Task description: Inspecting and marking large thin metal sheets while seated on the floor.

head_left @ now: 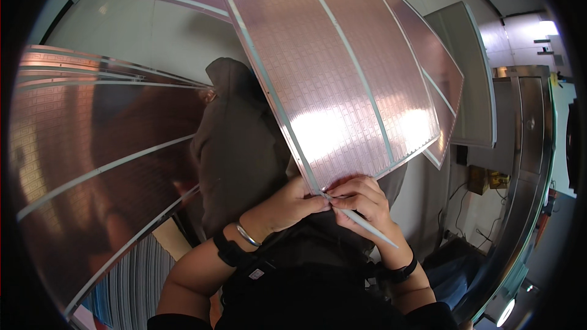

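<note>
A large copper-coloured panel point(318, 67) with a fine grid pattern and pale stripes lies slanted across my lap, its near corner toward me. My left hand point(298, 204) is closed at that corner, pinching the panel's edge. My right hand point(364, 200) grips a slim pale tool with a tapered end point(370, 228), much like a scraper or tweezers. The tapered end points back toward my right wrist. Its other end meets the panel's corner, close to my left fingertips, and my fingers partly hide it.
Other copper panels point(140, 113) fan out on the left, above a stack of grey striped sheets point(131, 284). More panel edges point(445, 88) show beneath the one on my lap. A grey board point(468, 79) leans at right, beside a metal cabinet point(529, 125), small yellow boxes point(489, 179) and cables.
</note>
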Demonstrator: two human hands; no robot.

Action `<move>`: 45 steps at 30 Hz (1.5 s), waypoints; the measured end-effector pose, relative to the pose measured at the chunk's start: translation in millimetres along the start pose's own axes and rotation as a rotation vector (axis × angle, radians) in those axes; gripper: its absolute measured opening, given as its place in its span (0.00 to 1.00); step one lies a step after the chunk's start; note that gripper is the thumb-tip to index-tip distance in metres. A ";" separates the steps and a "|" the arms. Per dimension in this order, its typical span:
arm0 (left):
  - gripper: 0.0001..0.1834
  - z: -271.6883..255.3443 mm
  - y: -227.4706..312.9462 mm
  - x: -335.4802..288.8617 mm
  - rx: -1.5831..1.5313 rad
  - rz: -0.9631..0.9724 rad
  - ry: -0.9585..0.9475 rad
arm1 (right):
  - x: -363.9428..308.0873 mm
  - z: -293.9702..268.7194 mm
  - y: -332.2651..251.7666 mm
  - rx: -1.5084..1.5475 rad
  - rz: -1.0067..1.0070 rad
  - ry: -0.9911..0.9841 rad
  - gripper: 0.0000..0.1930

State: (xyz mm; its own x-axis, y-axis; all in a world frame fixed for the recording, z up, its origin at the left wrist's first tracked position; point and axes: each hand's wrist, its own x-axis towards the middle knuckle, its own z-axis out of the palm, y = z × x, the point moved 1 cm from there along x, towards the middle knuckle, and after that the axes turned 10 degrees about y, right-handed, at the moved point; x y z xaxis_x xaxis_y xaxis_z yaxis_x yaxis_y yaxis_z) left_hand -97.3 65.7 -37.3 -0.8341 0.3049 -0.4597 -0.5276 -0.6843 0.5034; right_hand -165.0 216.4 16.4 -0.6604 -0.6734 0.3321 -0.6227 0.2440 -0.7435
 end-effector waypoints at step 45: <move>0.19 3.5 3.5 2.8 -0.071 0.002 -0.050 | 68.2 -6.2 24.7 0.342 0.063 -0.353 0.09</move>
State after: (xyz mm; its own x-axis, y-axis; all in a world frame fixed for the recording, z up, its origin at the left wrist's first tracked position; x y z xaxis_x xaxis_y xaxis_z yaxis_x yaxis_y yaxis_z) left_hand -102.0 66.5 -34.3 -0.8431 0.3351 -0.4206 -0.5146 -0.7298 0.4501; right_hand -227.9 180.9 24.3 -0.4730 -0.8745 0.1073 -0.3734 0.0887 -0.9234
